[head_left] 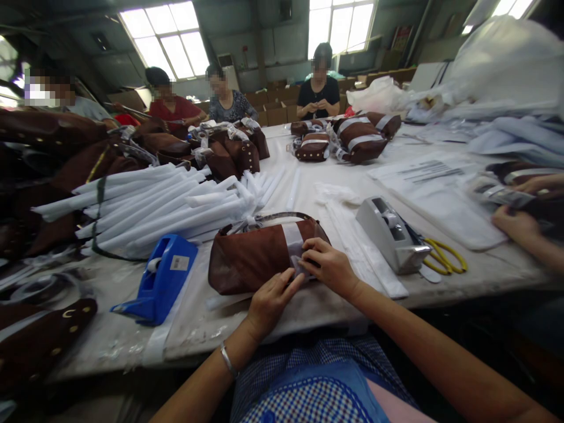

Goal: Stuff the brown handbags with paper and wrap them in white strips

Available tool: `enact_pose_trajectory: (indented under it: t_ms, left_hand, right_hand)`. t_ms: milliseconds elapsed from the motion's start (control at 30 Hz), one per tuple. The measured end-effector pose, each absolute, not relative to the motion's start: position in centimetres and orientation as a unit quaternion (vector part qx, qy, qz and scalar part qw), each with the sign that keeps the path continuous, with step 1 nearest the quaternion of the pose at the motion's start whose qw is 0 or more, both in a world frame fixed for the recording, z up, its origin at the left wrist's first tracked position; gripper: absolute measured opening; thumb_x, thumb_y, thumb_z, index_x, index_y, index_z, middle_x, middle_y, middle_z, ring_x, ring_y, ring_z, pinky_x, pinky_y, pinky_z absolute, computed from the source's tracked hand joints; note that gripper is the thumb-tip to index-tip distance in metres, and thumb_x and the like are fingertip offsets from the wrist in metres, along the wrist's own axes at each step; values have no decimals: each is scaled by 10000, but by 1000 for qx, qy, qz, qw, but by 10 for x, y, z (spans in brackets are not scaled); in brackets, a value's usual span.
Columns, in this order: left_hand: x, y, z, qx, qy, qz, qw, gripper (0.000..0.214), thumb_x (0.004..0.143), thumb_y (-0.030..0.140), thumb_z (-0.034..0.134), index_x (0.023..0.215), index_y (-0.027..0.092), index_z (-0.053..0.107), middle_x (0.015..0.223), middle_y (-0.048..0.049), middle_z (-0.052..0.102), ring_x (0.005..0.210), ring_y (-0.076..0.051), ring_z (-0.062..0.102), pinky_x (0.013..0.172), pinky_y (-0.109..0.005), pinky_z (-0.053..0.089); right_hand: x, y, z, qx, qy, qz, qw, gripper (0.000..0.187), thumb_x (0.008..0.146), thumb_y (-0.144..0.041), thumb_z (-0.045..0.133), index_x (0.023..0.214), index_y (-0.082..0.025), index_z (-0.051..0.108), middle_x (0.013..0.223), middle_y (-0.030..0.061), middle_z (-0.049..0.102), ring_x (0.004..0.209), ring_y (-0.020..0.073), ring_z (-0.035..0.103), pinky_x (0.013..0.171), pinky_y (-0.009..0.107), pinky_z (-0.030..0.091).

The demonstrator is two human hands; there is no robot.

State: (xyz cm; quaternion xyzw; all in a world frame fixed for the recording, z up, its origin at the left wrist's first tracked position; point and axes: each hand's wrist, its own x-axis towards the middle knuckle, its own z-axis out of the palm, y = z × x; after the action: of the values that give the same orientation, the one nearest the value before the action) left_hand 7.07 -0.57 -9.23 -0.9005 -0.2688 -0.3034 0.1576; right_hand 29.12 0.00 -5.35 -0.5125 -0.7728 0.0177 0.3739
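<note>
A brown leather bag (251, 255) lies on its side at the table's near edge, with a white paper band (293, 238) wrapped around its right part. My left hand (269, 298) presses its fingertips on the band's lower end at the bag's front. My right hand (328, 265) rests on the same band from the right, fingers curled onto it. Both hands touch the bag where the band wraps around it.
A blue tape dispenser (161, 276) sits left of the bag, a grey one (390, 235) right, with yellow-handled scissors (445, 257) beyond. Rolled white paper tubes (154, 208) lie behind. More brown bags (359, 138) and several seated people ring the table (484, 273); another person's hands (517, 220) work at right.
</note>
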Motion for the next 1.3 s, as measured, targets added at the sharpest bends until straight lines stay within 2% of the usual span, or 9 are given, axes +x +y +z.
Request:
enact_pose_trajectory:
  t_ms: [167, 433, 600, 700, 767, 867, 1000, 1167, 1300]
  left_hand:
    - [71, -4, -90, -912, -243, -283, 169, 537, 947, 54, 495, 1456, 223, 461, 1452, -22, 557, 1224, -159, 618, 1051, -285, 530]
    - [75, -6, -92, -903, -290, -286, 137, 565, 927, 27, 500, 1455, 223, 466, 1376, 15, 624, 1176, -145, 644, 1031, -271, 550]
    - [75, -6, -90, -905, -302, -280, 111, 625, 914, 6, 490, 1488, 241, 419, 1375, 34, 623, 1174, -137, 641, 1025, -253, 550]
    - [76, -7, -90, -903, -304, -282, 110, 658, 904, -13, 459, 1505, 247, 391, 1372, 30, 625, 1175, -136, 641, 1024, -257, 550]
    - [76, -7, -90, -903, -301, -287, 109, 659, 906, -4, 454, 1509, 252, 383, 1374, 29, 624, 1180, -136, 639, 1024, -260, 549]
    - [76, -7, -89, -903, -297, -293, 108, 661, 909, 14, 463, 1517, 256, 368, 1367, 26, 630, 1176, -135, 642, 1016, -258, 554]
    - [75, -7, -91, -899, -298, -300, 113, 686, 890, -12, 459, 1514, 260, 370, 1353, 32, 640, 1166, -131, 648, 996, -258, 569]
    - [76, -5, -96, -898, -298, -302, 118, 647, 898, -16, 437, 1493, 237, 410, 1377, 48, 621, 1183, -136, 635, 1014, -273, 563]
    - [76, -6, -97, -897, -294, -308, 119, 647, 907, -5, 422, 1504, 244, 394, 1384, 50, 612, 1176, -151, 642, 1002, -283, 567]
  right_hand:
    - [295, 2, -55, -516, -770, 40, 374, 69, 904, -288, 676, 861, -234, 680, 1100, 36, 632, 930, 160, 667, 753, 269, 559]
    - [295, 6, -57, -506, -743, 68, 433, 78, 896, -280, 685, 839, -227, 680, 1035, 45, 668, 932, 174, 673, 821, 305, 577]
    - [329, 1, -39, -548, -679, 83, 482, 98, 911, -294, 650, 855, -220, 686, 1052, 53, 708, 880, 184, 690, 741, 305, 589]
    - [374, -16, -31, -603, -640, -7, 476, 152, 938, -339, 602, 968, -236, 710, 1155, 66, 705, 990, 224, 684, 903, 388, 565]
    - [411, -28, -30, -650, -604, -99, 450, 211, 939, -361, 579, 1030, -228, 715, 1234, 92, 680, 1156, 271, 624, 1067, 465, 464]
    - [464, -42, -35, -735, -534, -153, 390, 339, 892, -426, 588, 1075, -174, 720, 1361, 160, 594, 1300, 333, 516, 1132, 515, 375]
    - [507, -50, -49, -816, -457, 0, 353, 391, 821, -526, 604, 875, -178, 774, 1310, 163, 637, 1239, 364, 568, 1083, 510, 412]
    - [508, -51, -53, -754, -344, 252, 499, 445, 658, -614, 744, 806, -197, 797, 1199, 110, 714, 1096, 321, 658, 927, 411, 533]
    - [495, -52, -40, -705, -287, 314, 567, 479, 502, -545, 874, 807, -183, 797, 1229, 126, 698, 1014, 304, 692, 781, 364, 594]
